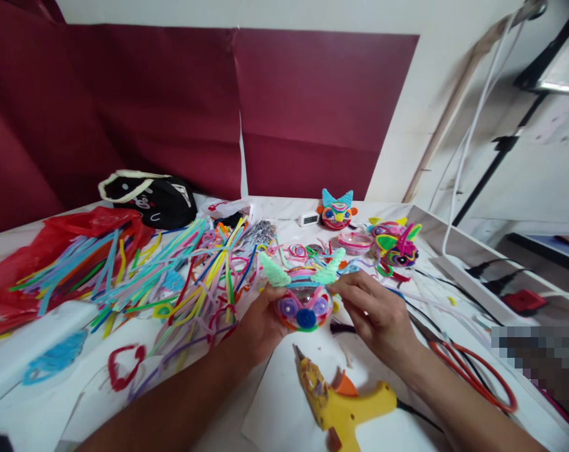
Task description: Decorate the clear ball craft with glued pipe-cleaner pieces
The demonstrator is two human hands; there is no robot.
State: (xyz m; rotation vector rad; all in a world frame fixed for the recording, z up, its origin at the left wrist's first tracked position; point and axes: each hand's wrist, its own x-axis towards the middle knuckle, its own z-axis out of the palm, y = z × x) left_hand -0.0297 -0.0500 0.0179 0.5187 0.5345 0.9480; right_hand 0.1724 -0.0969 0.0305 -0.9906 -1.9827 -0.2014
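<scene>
My left hand [263,323] is closed around the left side of a pipe-cleaner animal head [307,318], which has mint-green ears, purple eyes and a blue nose. On the other side, my right hand [376,314] has its fingers pinched together at the head's upper right edge, below the ear. Whatever sits between those fingertips is too small to make out. Just below both hands, a yellow glue gun [359,408] lies on a white sheet [270,402], its nozzle pointing up toward the head.
Loose pipe cleaners [171,276] and a red plastic bag [100,220] spread across the left. At the back are a black bag [159,201], a small digital clock [308,219] and a blue-eared head [337,212]. Orange-handled scissors [477,376] and cables lie at right.
</scene>
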